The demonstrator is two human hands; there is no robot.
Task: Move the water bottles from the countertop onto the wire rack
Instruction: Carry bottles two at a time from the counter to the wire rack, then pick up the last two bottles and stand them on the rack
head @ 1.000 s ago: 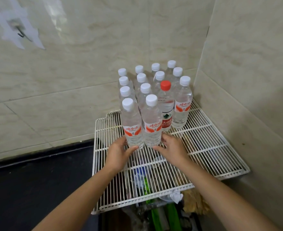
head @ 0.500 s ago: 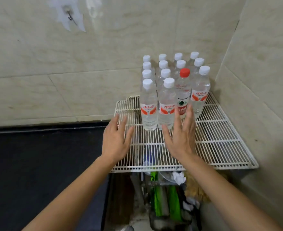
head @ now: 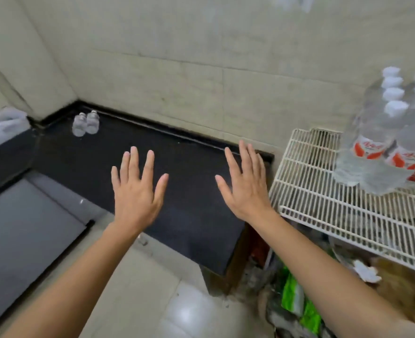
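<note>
- Head view: two bottles stand touching at the worktop's far corner, about 10 o'clock from the hands; snatching both together could tip one.
- The rack at 3 o'clock carries a crowded cluster; a new bottle could knock it.
- Left hand and right hand hover spread wide, empty.
</note>
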